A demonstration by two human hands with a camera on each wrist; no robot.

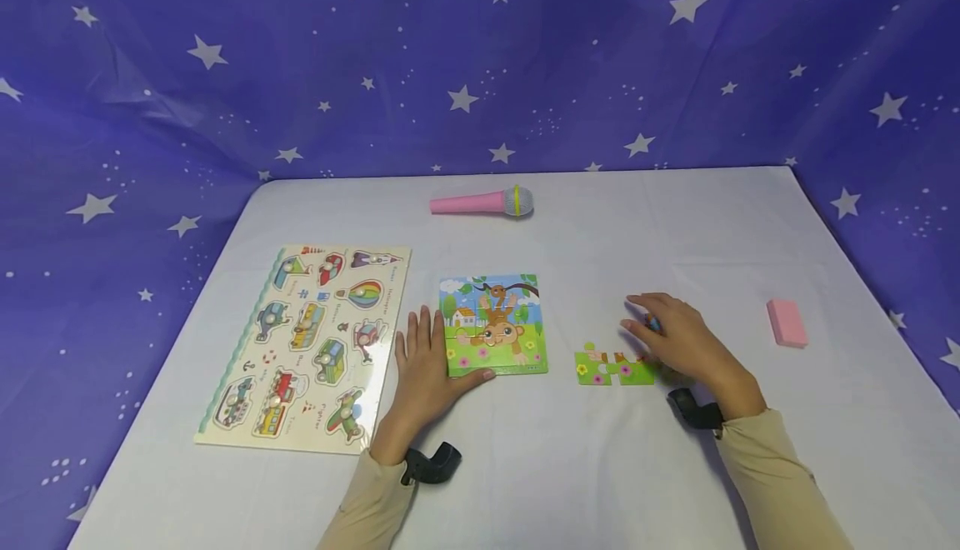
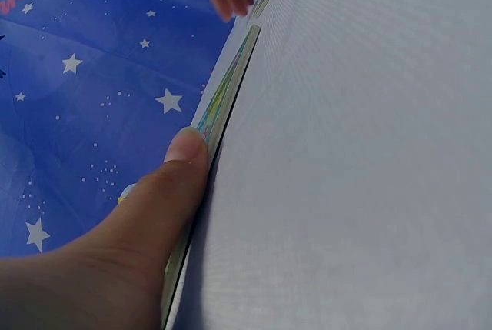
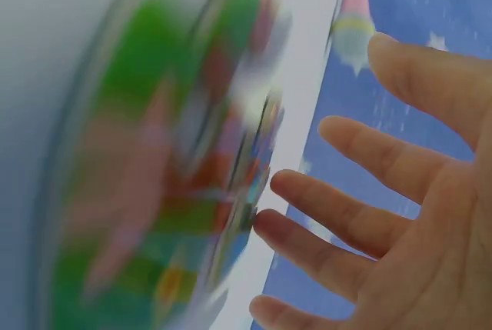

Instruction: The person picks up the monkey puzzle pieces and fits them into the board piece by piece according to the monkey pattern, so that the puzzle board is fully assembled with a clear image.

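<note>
A square monkey jigsaw puzzle (image 1: 493,325) lies on the table, its pieces fitted together. My left hand (image 1: 426,358) rests at its left side with fingers extended, and the thumb (image 2: 188,153) lies on the puzzle's near edge. To the right, a few joined green jigsaw pieces (image 1: 594,371) lie on the table, blurred and close in the right wrist view. My right hand (image 1: 678,337) is just over their right end, fingers loosely spread. A blue bit of jigsaw piece (image 1: 654,323) shows between its thumb and fingers, the rest hidden by the hand.
A vehicle peg puzzle board (image 1: 300,350) lies to the left, close to the left hand. At the back is a pink toy microphone (image 1: 480,202). A pink block (image 1: 787,323) sits on the right. Behind the white table (image 1: 600,483) hangs a starry blue cloth (image 1: 420,58).
</note>
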